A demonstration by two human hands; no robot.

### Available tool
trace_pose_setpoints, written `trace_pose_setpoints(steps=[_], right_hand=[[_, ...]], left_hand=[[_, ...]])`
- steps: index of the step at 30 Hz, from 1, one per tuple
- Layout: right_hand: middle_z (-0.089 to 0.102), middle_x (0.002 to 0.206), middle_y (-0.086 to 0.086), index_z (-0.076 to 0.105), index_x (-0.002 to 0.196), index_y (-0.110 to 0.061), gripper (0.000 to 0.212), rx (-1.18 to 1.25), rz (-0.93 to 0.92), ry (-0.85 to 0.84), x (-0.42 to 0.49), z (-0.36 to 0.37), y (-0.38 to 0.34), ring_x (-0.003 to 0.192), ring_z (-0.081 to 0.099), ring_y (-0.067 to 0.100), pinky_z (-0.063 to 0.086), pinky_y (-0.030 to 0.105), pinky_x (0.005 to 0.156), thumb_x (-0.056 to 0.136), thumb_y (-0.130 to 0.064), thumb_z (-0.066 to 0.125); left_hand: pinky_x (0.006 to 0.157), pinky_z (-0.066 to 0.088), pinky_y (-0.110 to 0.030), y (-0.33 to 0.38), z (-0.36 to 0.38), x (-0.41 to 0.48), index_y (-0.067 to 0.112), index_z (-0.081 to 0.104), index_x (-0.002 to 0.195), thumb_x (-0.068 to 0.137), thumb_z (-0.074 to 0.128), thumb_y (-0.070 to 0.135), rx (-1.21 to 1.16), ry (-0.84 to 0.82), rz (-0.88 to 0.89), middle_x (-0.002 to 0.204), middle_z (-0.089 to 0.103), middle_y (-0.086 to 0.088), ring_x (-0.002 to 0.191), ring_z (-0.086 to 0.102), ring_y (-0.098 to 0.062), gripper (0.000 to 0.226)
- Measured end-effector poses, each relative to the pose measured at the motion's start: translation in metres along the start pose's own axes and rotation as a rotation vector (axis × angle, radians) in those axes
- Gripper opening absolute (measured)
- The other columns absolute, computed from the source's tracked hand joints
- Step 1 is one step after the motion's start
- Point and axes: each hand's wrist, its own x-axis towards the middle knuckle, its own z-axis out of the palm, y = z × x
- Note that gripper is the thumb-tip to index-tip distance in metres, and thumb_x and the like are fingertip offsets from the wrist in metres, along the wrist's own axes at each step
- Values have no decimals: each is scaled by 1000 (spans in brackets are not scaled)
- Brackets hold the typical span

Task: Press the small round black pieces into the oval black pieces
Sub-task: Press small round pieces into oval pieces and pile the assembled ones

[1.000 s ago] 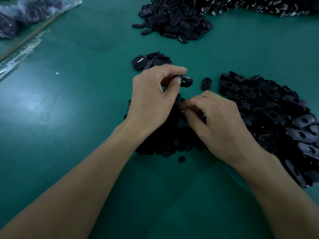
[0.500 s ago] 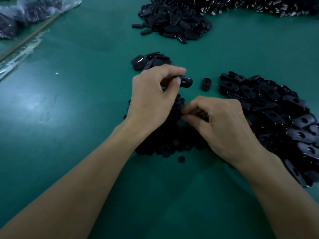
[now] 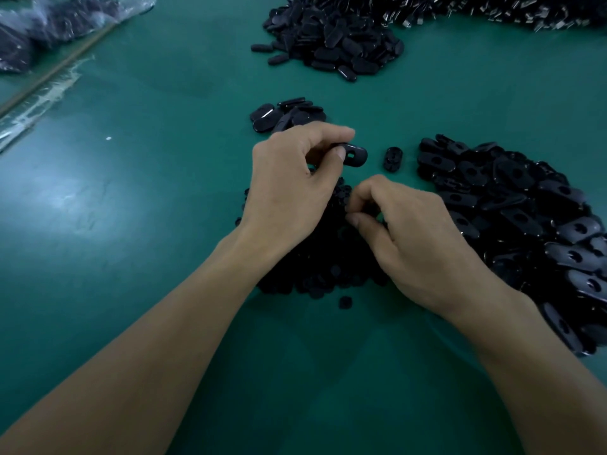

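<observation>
My left hand [image 3: 289, 188] pinches an oval black piece [image 3: 353, 155] between thumb and fingers, holding it just above the green table. Below it lies a heap of small round black pieces [image 3: 323, 257], partly hidden under both hands. My right hand [image 3: 414, 238] hovers over that heap with its thumb and forefinger curled together at the heap's top; whether a round piece sits between them is hidden. A large pile of oval pieces with holes [image 3: 525, 218] spreads to the right.
A small group of oval pieces [image 3: 285, 114] lies just beyond my left hand, and one lone black piece [image 3: 392, 158] sits beside the held oval. Another big heap [image 3: 335, 41] lies at the back. Plastic bags [image 3: 49, 27] rest at the far left.
My right hand's fingers have shifted slightly left and curled tighter over the heap of round pieces. My left hand and its oval piece have stayed put.
</observation>
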Motion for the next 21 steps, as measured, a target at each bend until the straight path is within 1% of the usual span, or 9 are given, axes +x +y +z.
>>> trace_pose_setpoints(steps=[3,5,8,12,14,16,19,21], right_hand=[[64,90,-8,64,99,-13,7,-8,-18,82,0,0,0,85,55,8,41,14,76,96,-8,62],[69,95,-4,70,105,-11,13,-40,-33,177,0,0,1,89,58,6,41,10,81,95,-7,64],[71,95,-1,76,103,-11,14,-47,-41,308,1,-2,4,87,60,4,40,5,82,93,-6,67],[66,97,1,77,103,-13,14,-25,2,402,1,-4,7,87,55,1,36,2,81,93,-8,69],[67,95,0,77,104,-13,16,-7,16,437,2,-4,7,85,58,2,38,2,82,92,-8,69],[69,96,-1,77,107,-13,18,7,30,458,2,-5,6,87,61,2,43,6,83,92,-8,68],[68,97,-9,74,111,-15,22,50,59,463,3,-5,4,91,63,0,48,9,86,93,-6,66],[67,93,-17,70,110,-21,23,116,93,445,3,-5,1,89,65,-2,49,11,82,93,-7,67]], left_hand=[[81,58,-22,1,0,0,18,75,111,92,67,5,-21,-10,-4,93,72,18,80,68,5,25],[79,55,-16,1,0,0,19,76,108,91,68,6,-5,-13,5,89,71,19,82,68,5,23],[75,50,-8,0,0,-1,17,77,102,89,70,5,1,-31,24,84,70,20,80,68,5,19],[74,50,-9,0,2,-3,17,77,99,89,71,3,-26,-103,35,84,73,15,77,70,3,19],[72,51,-10,1,3,-4,16,77,100,88,71,2,-44,-140,49,84,74,13,75,71,1,19],[72,53,-13,2,3,-5,15,77,100,88,71,1,-53,-156,70,84,74,12,75,71,0,19],[73,54,-14,3,4,-6,16,77,100,87,71,2,-66,-152,90,84,75,10,76,71,0,20],[74,54,-13,3,5,-6,16,77,101,86,72,2,-62,-145,97,85,75,11,76,71,0,21]])
